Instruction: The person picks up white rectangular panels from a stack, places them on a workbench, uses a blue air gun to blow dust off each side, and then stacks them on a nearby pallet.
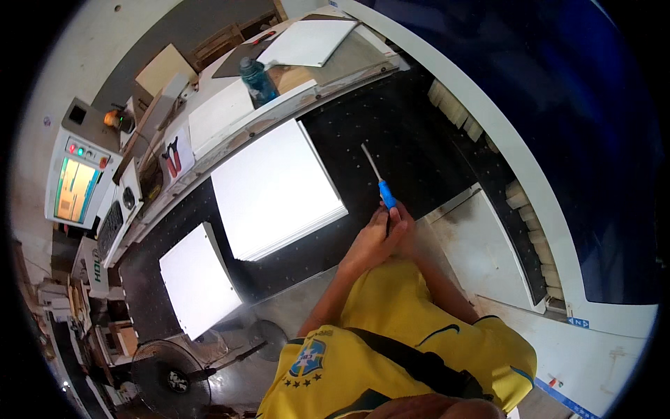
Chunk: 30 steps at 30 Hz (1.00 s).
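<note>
Head view: my only feed, looking down on a black desk (412, 133), with both hands together near its closer edge.
Screwdriver (383, 187): directly ahead of the hands, its lower end right at the fingers; I'd judge this line from hands to tip to be the relation that matters most.
Long axis: it runs forward from the hands and leans a little to the left, blue handle (387, 197) nearest, metal shaft (372, 162) pointing away.
Left hand (364, 248): fingers bunched about the lower end of the handle.
Right hand (406, 227): close in beside the left, partly hidden and blurred; I cannot tell how the grip is shared between them.
Height: from this angle I can't tell how far the shaft hangs above the desk.
White stack (276, 188): ahead and left of the hands, apart from the screwdriver, with a strip of black desk between; the left hand is the nearer one.
Smaller white stack (199, 283): well out to the left of the hands, past the first pile, again on the left hand's side.
Pliers (173, 157): far ahead and left, beyond the white stack, out of the hands' reach as I judge it.
</note>
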Each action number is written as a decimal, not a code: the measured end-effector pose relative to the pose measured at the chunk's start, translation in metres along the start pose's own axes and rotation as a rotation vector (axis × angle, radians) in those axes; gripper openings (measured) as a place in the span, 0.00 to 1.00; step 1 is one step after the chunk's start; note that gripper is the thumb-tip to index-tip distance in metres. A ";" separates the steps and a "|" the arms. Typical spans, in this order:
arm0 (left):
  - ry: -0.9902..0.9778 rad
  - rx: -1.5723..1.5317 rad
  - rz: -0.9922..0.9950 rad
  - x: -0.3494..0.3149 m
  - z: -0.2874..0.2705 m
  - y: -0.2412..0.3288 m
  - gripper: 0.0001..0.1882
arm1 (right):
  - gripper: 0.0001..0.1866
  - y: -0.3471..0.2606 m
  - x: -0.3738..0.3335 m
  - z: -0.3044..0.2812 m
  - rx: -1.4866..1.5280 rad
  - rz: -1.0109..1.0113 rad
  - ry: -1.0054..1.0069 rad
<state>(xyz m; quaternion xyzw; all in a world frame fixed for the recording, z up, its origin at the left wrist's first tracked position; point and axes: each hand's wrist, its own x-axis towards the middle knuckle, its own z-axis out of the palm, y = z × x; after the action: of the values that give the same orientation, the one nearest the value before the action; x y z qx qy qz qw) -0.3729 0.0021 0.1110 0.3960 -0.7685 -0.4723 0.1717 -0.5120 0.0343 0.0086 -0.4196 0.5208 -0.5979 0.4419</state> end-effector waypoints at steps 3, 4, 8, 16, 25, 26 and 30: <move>-0.079 0.135 0.084 0.015 0.012 -0.025 0.30 | 0.29 0.040 0.016 -0.071 -0.414 0.112 0.014; -0.040 0.120 0.108 0.020 0.013 -0.030 0.27 | 0.29 0.054 0.021 -0.094 -0.413 0.120 0.021; 0.108 0.083 -0.018 0.033 -0.016 -0.035 0.23 | 0.40 0.038 0.040 -0.173 0.014 0.568 0.411; 0.452 -0.006 -0.282 0.025 -0.075 -0.074 0.25 | 0.50 -0.021 0.084 -0.267 -0.232 0.426 0.427; 0.418 -0.067 -0.373 0.003 -0.089 -0.080 0.27 | 0.41 0.053 0.083 -0.265 -0.171 0.324 0.584; 0.443 -0.039 -0.367 -0.003 -0.091 -0.089 0.27 | 0.39 0.059 0.079 -0.260 -0.158 0.287 0.635; 0.516 -0.101 -0.391 -0.019 -0.104 -0.105 0.26 | 0.36 0.071 0.062 -0.247 -0.127 0.163 0.700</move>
<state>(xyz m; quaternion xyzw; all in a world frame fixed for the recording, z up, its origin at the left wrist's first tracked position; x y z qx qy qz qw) -0.2479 -0.0705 0.0743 0.6336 -0.5848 -0.4179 0.2862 -0.7589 0.0322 -0.0857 -0.1733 0.7082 -0.6346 0.2563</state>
